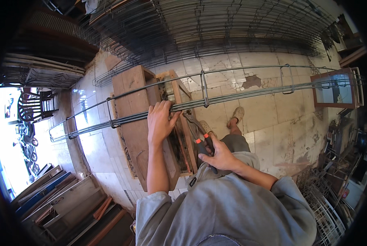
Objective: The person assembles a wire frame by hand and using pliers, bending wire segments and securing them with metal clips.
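A long rebar cage (241, 97) of thin dark steel rods, joined by bent wire stirrups (204, 88), lies across in front of me. My left hand (161, 121) is closed over its lower bundle of rods, above a wooden box-like bench (130, 92). In my right hand (219, 156) are end-cutting pliers (197, 128) with dark handles and orange bands, gripped by the handles. Their jaws are at the near side of the rods, just right of my left hand. I cannot tell whether the jaws hold a wire.
Stacked rebar cages (232, 28) fill the far side. A wood-framed glass pane (333, 88) stands under the cage's right end. Boards (64, 201) are piled at lower left, wire racks (321, 209) at lower right. A dark chair (33, 104) stands at left. Tiled floor (269, 139) has broken patches.
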The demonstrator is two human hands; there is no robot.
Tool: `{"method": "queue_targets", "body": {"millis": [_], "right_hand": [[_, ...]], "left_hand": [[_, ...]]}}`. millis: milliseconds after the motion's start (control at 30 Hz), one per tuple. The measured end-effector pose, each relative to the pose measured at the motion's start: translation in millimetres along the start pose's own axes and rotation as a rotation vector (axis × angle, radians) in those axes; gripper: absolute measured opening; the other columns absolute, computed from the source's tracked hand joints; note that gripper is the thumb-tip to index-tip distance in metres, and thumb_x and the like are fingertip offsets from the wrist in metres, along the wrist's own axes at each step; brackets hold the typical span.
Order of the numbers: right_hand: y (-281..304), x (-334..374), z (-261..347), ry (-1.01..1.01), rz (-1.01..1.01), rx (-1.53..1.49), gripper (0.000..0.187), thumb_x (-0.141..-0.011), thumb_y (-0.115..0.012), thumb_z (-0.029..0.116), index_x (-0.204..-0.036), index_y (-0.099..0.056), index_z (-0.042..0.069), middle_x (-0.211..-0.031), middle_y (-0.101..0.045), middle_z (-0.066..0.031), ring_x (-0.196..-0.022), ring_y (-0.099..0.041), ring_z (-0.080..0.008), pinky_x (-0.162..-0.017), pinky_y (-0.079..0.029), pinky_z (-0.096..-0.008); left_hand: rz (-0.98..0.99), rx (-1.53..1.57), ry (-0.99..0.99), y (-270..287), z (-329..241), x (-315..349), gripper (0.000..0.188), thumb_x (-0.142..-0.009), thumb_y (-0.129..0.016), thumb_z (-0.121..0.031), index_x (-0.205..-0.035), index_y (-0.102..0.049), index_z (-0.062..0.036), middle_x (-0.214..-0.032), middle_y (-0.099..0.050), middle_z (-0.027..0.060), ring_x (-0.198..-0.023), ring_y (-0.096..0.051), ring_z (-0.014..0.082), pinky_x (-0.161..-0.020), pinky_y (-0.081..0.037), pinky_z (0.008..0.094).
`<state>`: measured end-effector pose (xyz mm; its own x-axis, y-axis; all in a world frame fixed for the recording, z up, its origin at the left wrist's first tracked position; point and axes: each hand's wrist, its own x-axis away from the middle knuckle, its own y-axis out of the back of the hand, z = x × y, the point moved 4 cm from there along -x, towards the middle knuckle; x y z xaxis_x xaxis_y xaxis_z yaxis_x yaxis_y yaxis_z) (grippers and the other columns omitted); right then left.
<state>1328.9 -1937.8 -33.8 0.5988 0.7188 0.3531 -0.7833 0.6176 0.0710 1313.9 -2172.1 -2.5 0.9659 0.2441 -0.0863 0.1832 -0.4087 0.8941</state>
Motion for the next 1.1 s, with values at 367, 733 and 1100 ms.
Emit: {"method": "queue_targets", "body": {"millis": [367, 733, 1100], "right_hand": [[-4.0, 4.0, -5.7, -0.104, 0.152, 0.177, 0.056, -0.077, -0.077, 0.023, -0.114, -0.044, -0.003, -0.079, -0.062, -0.0173, -0.074, -0.066, -0.0343, -0.066, -0.051, -0.0416], [24.6, 9.1, 0.6, 0.01, -0.068, 0.212, 0.043, -0.075, -0.078, 0.015, -0.098, -0.044, 0.001, -0.067, -0.052, -0.0101, -0.057, -0.053, -0.0225, -0.054, -0.044, -0.037], [25.5, 7.2, 12.7, 0.048, -0.065, 0.186, 0.044, -0.076, -0.079, 0.017, -0.101, -0.046, 0.001, -0.066, -0.051, -0.0069, -0.057, -0.052, -0.0198, -0.054, -0.043, -0.0348]], "left_hand": [[0.013, 0.004, 0.005, -0.4, -0.2, -0.1, 0.031, -0.081, -0.073, -0.027, -0.102, -0.062, -0.0058, -0.093, -0.063, 0.0093, -0.09, -0.058, 0.0295, -0.08, -0.04, 0.04], [-0.02, -0.016, -0.024, 1.3, -2.1, 0.4, 0.029, -0.083, -0.072, -0.027, -0.099, -0.062, -0.0058, -0.091, -0.063, 0.0091, -0.088, -0.058, 0.0294, -0.08, -0.041, 0.0405], [-0.027, -0.02, -0.024, 0.7, -0.8, 2.5, 0.029, -0.083, -0.072, -0.027, -0.1, -0.062, -0.006, -0.09, -0.063, 0.009, -0.088, -0.058, 0.0295, -0.08, -0.041, 0.0406]]}}
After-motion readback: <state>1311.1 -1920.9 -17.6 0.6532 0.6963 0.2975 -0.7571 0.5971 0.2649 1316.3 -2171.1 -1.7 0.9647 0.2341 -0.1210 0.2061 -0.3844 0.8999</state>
